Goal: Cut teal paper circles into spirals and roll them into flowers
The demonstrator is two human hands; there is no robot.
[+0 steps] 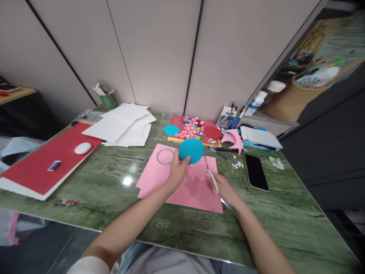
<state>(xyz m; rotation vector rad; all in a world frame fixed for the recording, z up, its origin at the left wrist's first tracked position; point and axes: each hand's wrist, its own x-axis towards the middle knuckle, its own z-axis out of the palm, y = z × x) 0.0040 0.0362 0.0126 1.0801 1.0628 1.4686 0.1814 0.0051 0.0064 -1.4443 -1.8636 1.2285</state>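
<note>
My left hand (pixel 179 169) pinches a blue paper circle (pixel 191 150) by its lower left edge, above pink paper sheets (pixel 194 192). White-handled scissors (pixel 212 181) are in my right hand (pixel 218 184), their blades pointing up at the circle's right edge. How far apart the blades are is hard to tell. A round ring (pixel 157 157) lies on the pink paper left of my left hand. Behind the held circle are a second blue circle (pixel 171 130), a red circle (pixel 212 132) and a heap of pink pompoms (pixel 191 130).
White sheets (pixel 116 121) and red paper (pixel 42 163) with a white oval object (pixel 83 148) lie left. At right are a phone (pixel 256 172), pink scraps (pixel 234 140), pens (pixel 226 155), a marker box (pixel 229 121) and a shelf with a basket (pixel 293 95).
</note>
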